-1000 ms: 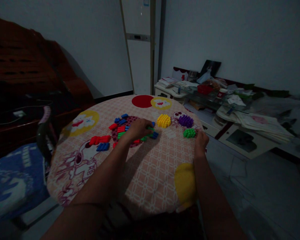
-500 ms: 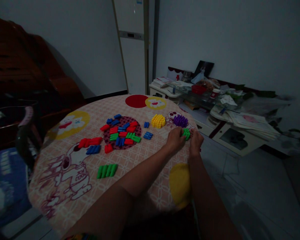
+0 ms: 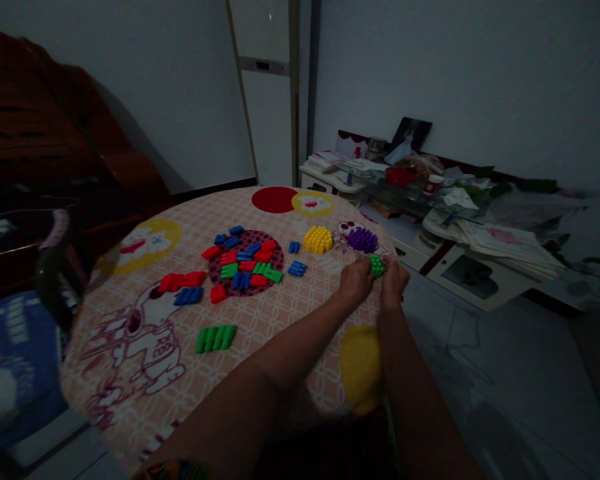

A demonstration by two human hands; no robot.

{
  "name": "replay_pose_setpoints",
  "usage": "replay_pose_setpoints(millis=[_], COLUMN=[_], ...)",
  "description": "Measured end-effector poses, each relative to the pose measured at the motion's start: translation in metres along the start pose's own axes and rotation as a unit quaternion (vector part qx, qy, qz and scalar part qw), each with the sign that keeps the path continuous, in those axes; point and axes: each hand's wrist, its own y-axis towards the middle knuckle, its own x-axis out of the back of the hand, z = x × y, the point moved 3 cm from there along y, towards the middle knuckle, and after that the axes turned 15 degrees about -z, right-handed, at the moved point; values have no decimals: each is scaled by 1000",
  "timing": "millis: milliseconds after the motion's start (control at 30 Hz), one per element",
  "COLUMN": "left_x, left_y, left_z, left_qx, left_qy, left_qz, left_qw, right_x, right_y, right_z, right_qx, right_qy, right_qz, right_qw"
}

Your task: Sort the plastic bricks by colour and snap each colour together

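At the right side of the table, a small green knobbly cluster of plastic toy pieces (image 3: 376,265) sits between my two hands. My left hand (image 3: 356,281) grips it from the left with bent fingers. From the other side my right hand (image 3: 394,283) closes on it; some fingertips are hidden. Just beyond lie a purple knobbly cluster (image 3: 363,239) and a yellow one (image 3: 318,240). Small blue pieces (image 3: 297,269) rest left of my hands. Farther left are red pieces (image 3: 182,281), more blue pieces (image 3: 189,296) and a row of green pieces (image 3: 217,339).
A patterned cloth covers the round table (image 3: 290,353). Right of it stands a low cabinet (image 3: 480,273) loaded with papers, a red bowl (image 3: 399,177) and a paper cup (image 3: 433,185). A chair with a blue cushion (image 3: 15,373) stands at the left, near a wooden bench (image 3: 55,133).
The camera view has shifted slightly. Both hands stay closed around the green cluster, with only a very small movement; the pieces on the table lie as before.
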Motion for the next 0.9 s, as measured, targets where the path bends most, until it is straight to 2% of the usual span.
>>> replay_pose_setpoints(millis=[333, 667, 800, 900], left_x=[-6, -9, -7, 2], left_y=[-2, 1, -3, -3], left_z=[2, 6, 3, 2], left_qx=[-33, -16, -8, -3], left_qy=[31, 25, 20, 6], left_qz=[7, -8, -8, -13], left_qw=[999, 1000, 1000, 1000], right_x=[-1, 0, 0, 0], right_y=[-4, 2, 1, 0], right_z=[6, -3, -2, -1], right_qx=[-30, 25, 16, 9], right_qy=[12, -27, -19, -15], right_qz=[-7, 3, 7, 4], right_qw=[999, 999, 1000, 1000])
